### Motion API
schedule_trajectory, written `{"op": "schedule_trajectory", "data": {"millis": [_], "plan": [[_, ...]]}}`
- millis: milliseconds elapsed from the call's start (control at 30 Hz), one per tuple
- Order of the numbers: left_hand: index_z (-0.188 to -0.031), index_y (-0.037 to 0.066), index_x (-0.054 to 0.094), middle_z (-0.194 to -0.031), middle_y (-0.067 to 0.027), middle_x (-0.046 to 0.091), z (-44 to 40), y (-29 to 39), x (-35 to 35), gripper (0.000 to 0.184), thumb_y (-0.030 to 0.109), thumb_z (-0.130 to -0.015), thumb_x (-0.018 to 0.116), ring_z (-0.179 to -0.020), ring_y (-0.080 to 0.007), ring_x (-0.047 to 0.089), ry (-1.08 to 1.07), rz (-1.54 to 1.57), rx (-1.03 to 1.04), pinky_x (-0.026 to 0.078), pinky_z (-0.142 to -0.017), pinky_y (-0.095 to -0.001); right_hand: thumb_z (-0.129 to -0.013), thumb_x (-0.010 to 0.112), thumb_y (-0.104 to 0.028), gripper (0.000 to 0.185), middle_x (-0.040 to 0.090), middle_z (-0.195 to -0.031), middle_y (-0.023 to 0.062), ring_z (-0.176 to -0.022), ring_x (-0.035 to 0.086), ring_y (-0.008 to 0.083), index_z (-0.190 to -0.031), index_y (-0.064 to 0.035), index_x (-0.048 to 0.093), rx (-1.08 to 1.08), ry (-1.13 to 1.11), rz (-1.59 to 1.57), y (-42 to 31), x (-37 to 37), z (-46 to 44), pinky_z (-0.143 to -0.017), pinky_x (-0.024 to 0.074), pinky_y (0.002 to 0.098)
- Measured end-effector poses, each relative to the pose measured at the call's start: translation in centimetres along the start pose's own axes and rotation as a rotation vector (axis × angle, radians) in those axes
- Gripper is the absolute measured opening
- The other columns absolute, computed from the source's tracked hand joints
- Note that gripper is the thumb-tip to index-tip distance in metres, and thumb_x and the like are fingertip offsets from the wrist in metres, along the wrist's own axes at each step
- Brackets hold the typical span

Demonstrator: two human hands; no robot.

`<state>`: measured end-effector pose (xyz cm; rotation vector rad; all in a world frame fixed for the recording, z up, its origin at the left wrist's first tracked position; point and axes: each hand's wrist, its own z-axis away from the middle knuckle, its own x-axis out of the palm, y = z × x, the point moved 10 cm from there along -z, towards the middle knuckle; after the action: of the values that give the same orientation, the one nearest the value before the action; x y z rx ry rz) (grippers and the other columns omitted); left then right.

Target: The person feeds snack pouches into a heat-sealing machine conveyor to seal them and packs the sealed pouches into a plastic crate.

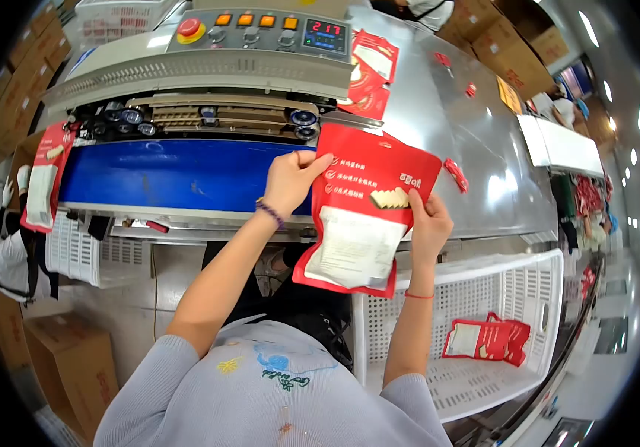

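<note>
A red snack pouch (368, 167) with a white printed panel hangs upright in front of me, its top edge near the end of the sealing machine. My left hand (292, 181) pinches its upper left edge. On the right edge, my right hand (430, 221) grips the same pouch between thumb and fingers. Just left of it runs the blue conveyor belt (186, 171) of the band sealer (208, 115), whose display reads 217. Another red pouch (48, 179) stands at the belt's far left end.
A white plastic crate (476, 279) with red pouches (487, 339) in it sits at lower right. More red pouches (372, 63) lie on the metal table (439, 112), along with small red packets (455, 175). A cardboard box (70, 357) stands at lower left.
</note>
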<state>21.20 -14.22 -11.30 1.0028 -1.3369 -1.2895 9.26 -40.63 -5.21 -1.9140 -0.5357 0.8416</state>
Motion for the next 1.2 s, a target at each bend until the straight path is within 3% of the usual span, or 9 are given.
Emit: {"op": "schedule_trajectory", "data": {"millis": [167,233,367,500,700,800,833,1000,1200], "plan": [[-0.073,0.001,0.064,-0.061,0.0001,0.056,-2.5,-4.0,1.3,0.025,0.021,-0.089,0.064,-0.05,-0.006,0.048,-0.013,0.325,-0.356,0.035,-0.045,-0.0231,-0.086,0.07,-0.004,0.025,0.059,-0.069,-0.0002,-0.064,0.05,0.0037,-0.084,-0.0076,0.046,0.174,-0.064,-0.166,3.3,2.3,-4.7,-0.059,0.0409,0.0201],[-0.081,0.006,0.062,-0.056,0.0063,0.044,-3.8,-3.0,0.4,0.014,0.018,-0.088,0.065,-0.041,-0.0036,0.033,0.111,0.222,-0.262,0.021,-0.037,-0.0218,-0.085,0.07,-0.002,0.033,0.05,-0.065,-0.004,-0.061,0.045,0.0024,-0.08,-0.0115,0.039,0.191,-0.063,-0.264,3.7,3.6,-5.4,-0.057,0.038,0.0202],[-0.081,0.004,0.064,-0.062,0.0022,0.053,-5.2,-3.7,-2.9,0.015,0.017,-0.086,0.066,-0.045,-0.0059,0.042,0.196,0.179,-0.21,0.027,-0.04,-0.023,-0.084,0.07,-0.002,0.03,0.056,-0.069,-0.0005,-0.063,0.047,0.0034,-0.082,-0.0091,0.041,0.102,-0.129,-0.361,3.1,6.4,-5.8,-0.061,0.0387,0.0187],[-0.082,-0.002,0.071,-0.071,-0.0115,0.067,-5.1,-3.1,-7.2,0.029,0.027,-0.084,0.067,-0.066,-0.0189,0.062,0.283,-0.081,-0.091,0.046,-0.064,-0.033,-0.084,0.071,-0.003,0.032,0.056,-0.067,-0.0012,-0.064,0.047,0.0034,-0.078,-0.0106,0.04,0.202,-0.175,-0.396,3.0,9.6,-4.3,-0.061,0.0386,0.0197],[-0.085,-0.004,0.071,-0.076,-0.0051,0.068,-3.9,-1.5,-12.9,0.03,0.025,-0.087,0.067,-0.069,-0.0103,0.058,0.303,-0.156,-0.066,0.045,-0.064,-0.0264,-0.084,0.072,-0.006,0.034,0.056,-0.065,-0.0018,-0.064,0.046,0.0029,-0.076,-0.0111,0.039,0.298,-0.286,-0.304,1.1,14.2,-1.9,-0.06,0.0361,0.0202],[-0.083,0.001,0.072,-0.071,-0.0133,0.069,-3.1,-0.2,-16.8,0.041,0.04,-0.09,0.058,-0.065,-0.0223,0.065,0.338,-0.391,0.075,0.048,-0.061,-0.0341,-0.083,0.073,-0.007,0.036,0.053,-0.062,-0.0028,-0.058,0.044,0.0029,-0.073,-0.0111,0.039,0.281,-0.319,-0.295,-0.3,16.6,-0.8,-0.053,0.0335,0.0202],[-0.086,0.002,0.072,-0.071,-0.0119,0.069,-1.9,-0.6,-18.0,0.042,0.04,-0.092,0.055,-0.066,-0.0218,0.066,0.253,-0.353,-0.106,0.049,-0.061,-0.0331,-0.082,0.074,-0.008,0.036,0.051,-0.061,-0.0032,-0.056,0.044,0.0029,-0.072,-0.0111,0.039,0.298,-0.348,-0.301,0.0,17.6,-0.5,-0.05,0.0322,0.0202],[-0.088,0.002,0.072,-0.069,0.0007,0.058,7.7,7.5,-22.0,0.029,0.023,-0.098,0.055,-0.068,-0.006,0.049,0.574,-0.395,0.177,0.038,-0.06,-0.0234,-0.083,0.072,-0.013,0.031,0.053,-0.068,0.0025,-0.057,0.056,0.0109,-0.074,-0.0087,0.043,0.33,-0.529,-0.265,-1.2,21.9,1.6,-0.045,0.048,0.0268],[-0.082,-0.004,0.065,-0.071,-0.0042,0.054,12.9,13.3,-7.5,0.022,0.004,-0.096,0.049,-0.06,-0.0083,0.046,0.067,-0.395,0.408,0.034,-0.055,-0.0231,-0.095,0.058,-0.015,0.017,0.069,-0.091,0.0145,-0.077,0.068,0.0179,-0.103,-0.0022,0.049,0.283,-0.671,-0.567,-2.6,12.0,3.4,-0.058,0.0562,0.03]]}}
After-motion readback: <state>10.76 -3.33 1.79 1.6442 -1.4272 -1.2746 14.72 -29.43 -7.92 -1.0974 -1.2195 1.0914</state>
